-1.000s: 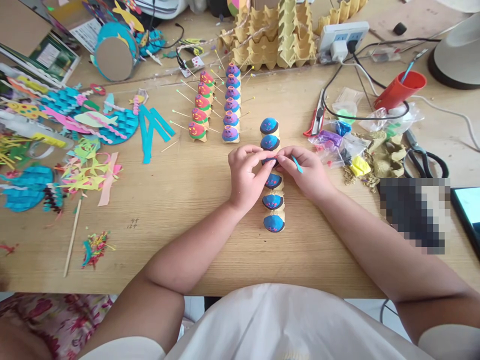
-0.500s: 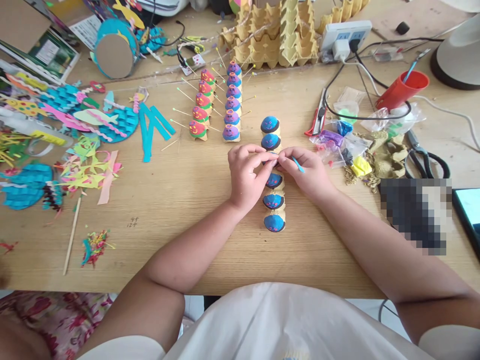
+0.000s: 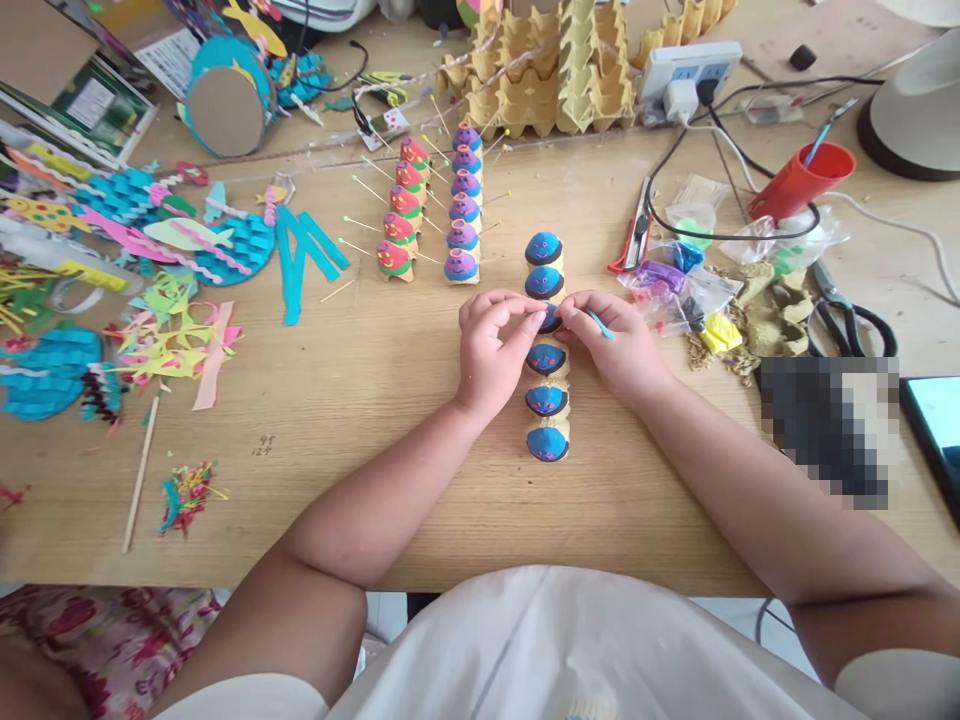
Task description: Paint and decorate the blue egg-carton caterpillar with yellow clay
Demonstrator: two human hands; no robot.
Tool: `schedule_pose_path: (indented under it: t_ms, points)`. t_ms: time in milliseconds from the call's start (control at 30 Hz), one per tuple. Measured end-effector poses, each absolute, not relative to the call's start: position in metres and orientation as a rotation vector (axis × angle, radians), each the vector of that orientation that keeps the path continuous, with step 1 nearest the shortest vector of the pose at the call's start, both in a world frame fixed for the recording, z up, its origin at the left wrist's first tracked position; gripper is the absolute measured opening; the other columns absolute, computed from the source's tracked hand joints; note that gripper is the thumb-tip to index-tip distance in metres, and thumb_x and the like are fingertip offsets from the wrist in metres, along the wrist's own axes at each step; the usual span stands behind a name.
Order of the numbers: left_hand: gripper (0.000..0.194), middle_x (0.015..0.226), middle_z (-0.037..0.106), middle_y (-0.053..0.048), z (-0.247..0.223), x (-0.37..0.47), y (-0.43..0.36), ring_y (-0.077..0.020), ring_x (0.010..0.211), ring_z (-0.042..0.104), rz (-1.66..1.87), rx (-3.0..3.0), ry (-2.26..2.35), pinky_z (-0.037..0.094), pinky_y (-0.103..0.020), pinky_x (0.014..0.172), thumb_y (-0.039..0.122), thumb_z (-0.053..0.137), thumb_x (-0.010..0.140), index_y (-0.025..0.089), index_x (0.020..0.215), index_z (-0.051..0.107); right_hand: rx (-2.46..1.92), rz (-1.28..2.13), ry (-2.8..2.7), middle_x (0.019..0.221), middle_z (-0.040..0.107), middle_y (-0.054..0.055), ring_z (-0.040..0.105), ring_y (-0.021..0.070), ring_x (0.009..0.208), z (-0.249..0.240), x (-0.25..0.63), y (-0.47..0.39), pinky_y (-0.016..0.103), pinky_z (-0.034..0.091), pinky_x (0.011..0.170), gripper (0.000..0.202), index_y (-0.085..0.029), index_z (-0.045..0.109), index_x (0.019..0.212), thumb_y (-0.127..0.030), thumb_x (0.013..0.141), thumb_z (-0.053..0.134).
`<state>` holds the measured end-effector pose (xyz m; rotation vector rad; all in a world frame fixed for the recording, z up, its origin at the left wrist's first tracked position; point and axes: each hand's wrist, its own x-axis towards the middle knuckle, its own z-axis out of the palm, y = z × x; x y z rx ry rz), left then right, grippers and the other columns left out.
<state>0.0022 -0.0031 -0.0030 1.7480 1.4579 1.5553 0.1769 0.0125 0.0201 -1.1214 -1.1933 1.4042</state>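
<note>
A column of egg-carton cups with blue clay faces and dark rims stands on the wooden table in front of me. Over its third cup from the back, my left hand is closed, thumb and index finger pinched at the cup's left edge; anything between them is too small to make out. From the right, my right hand holds a thin blue tool and its fingertips touch the same cup. Two more rows stand further back: red-and-green cups and purple-and-blue cups, with pins sticking out.
Paper crafts and a wooden stick lie left. Egg trays and a power strip are at the back. On the right are a cutter, clay bags, a red cup, scissors and a phone.
My fingertips have parted slightly, uncovering more of the third blue cup. The blue tool has shifted a little to the right with my right hand.
</note>
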Motion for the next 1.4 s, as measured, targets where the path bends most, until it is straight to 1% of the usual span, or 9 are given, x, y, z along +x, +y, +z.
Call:
schedule_pose_path:
  t_ms: [133, 233, 400, 567, 700, 933, 1033, 1233, 1400]
  points:
    - [0.017, 0.108, 0.078, -0.006, -0.008, 0.002, 0.000, -0.0235, 0.114, 0.071, 1.555, 1.584, 1.398, 0.053, -0.042, 0.112, 0.044, 0.077, 0.102, 0.028, 0.102, 0.086, -1.117, 1.426, -1.162, 0.087, 0.075, -0.001, 0.068, 0.0139, 0.080, 0.022, 0.176, 0.012, 0.030, 0.062, 0.081, 0.035, -0.024, 0.076, 0.084, -0.055, 0.083, 0.092]
    - [0.021, 0.112, 0.078, -0.007, -0.011, 0.001, 0.001, -0.0229, 0.116, 0.072, 1.550, 1.517, 1.350, 0.057, -0.040, 0.109, 0.046, 0.075, 0.104, 0.029, 0.108, 0.086, -1.118, 1.434, -1.138, 0.086, 0.074, -0.001, 0.068, 0.0131, 0.080, 0.021, 0.175, 0.013, 0.028, 0.061, 0.080, 0.034, -0.023, 0.076, 0.084, -0.053, 0.083, 0.093]
    - [0.030, 0.121, 0.078, -0.007, -0.013, 0.000, 0.001, -0.0234, 0.123, 0.071, 1.550, 1.528, 1.295, 0.056, -0.041, 0.116, 0.052, 0.069, 0.107, 0.030, 0.118, 0.086, -1.126, 1.432, -1.144, 0.088, 0.075, -0.001, 0.068, 0.0132, 0.081, 0.020, 0.176, 0.013, 0.028, 0.061, 0.081, 0.037, -0.023, 0.075, 0.084, -0.055, 0.082, 0.092]
    - [0.033, 0.121, 0.079, -0.006, -0.013, 0.000, 0.001, -0.0225, 0.123, 0.073, 1.558, 1.504, 1.288, 0.055, -0.040, 0.117, 0.057, 0.072, 0.104, 0.030, 0.116, 0.085, -1.141, 1.421, -1.169, 0.091, 0.076, 0.000, 0.069, 0.0145, 0.084, 0.021, 0.177, 0.013, 0.030, 0.062, 0.083, 0.040, -0.023, 0.074, 0.086, -0.058, 0.081, 0.091]
    - [0.028, 0.116, 0.079, -0.005, -0.014, 0.000, 0.002, -0.0217, 0.118, 0.074, 1.571, 1.477, 1.292, 0.057, -0.037, 0.111, 0.054, 0.080, 0.099, 0.029, 0.110, 0.083, -1.144, 1.417, -1.179, 0.089, 0.075, 0.000, 0.069, 0.0145, 0.081, 0.021, 0.178, 0.013, 0.030, 0.061, 0.082, 0.039, -0.023, 0.074, 0.086, -0.057, 0.081, 0.092]
    - [0.026, 0.106, 0.079, -0.004, -0.017, 0.001, 0.003, -0.0199, 0.109, 0.073, 1.595, 1.420, 1.295, 0.058, -0.036, 0.105, 0.052, 0.081, 0.098, 0.026, 0.098, 0.080, -1.110, 1.491, -1.051, 0.089, 0.074, -0.001, 0.069, 0.0145, 0.086, 0.019, 0.176, 0.016, 0.031, 0.065, 0.087, 0.037, -0.024, 0.073, 0.084, -0.052, 0.076, 0.095]
    - [0.031, 0.104, 0.079, -0.004, -0.017, 0.001, 0.004, -0.0197, 0.107, 0.073, 1.610, 1.391, 1.300, 0.058, -0.036, 0.106, 0.056, 0.081, 0.097, 0.025, 0.096, 0.079, -1.071, 1.546, -0.965, 0.088, 0.072, -0.002, 0.069, 0.0134, 0.087, 0.018, 0.177, 0.018, 0.028, 0.065, 0.085, 0.037, -0.024, 0.072, 0.083, -0.048, 0.072, 0.098]
    - [0.034, 0.109, 0.081, -0.006, -0.015, 0.002, 0.004, -0.0205, 0.112, 0.075, 1.636, 1.383, 1.270, 0.056, -0.037, 0.111, 0.057, 0.075, 0.101, 0.024, 0.102, 0.081, -1.018, 1.555, -0.921, 0.086, 0.066, -0.003, 0.067, 0.0117, 0.083, 0.018, 0.179, 0.020, 0.027, 0.065, 0.081, 0.037, -0.025, 0.069, 0.085, -0.047, 0.076, 0.097]
    - [0.032, 0.105, 0.079, -0.005, -0.015, 0.002, 0.003, -0.0198, 0.108, 0.073, 1.616, 1.367, 1.305, 0.058, -0.036, 0.106, 0.056, 0.081, 0.097, 0.024, 0.098, 0.079, -0.989, 1.541, -0.914, 0.084, 0.062, -0.004, 0.063, 0.0101, 0.079, 0.019, 0.179, 0.020, 0.024, 0.064, 0.077, 0.036, -0.025, 0.069, 0.084, -0.046, 0.076, 0.097]
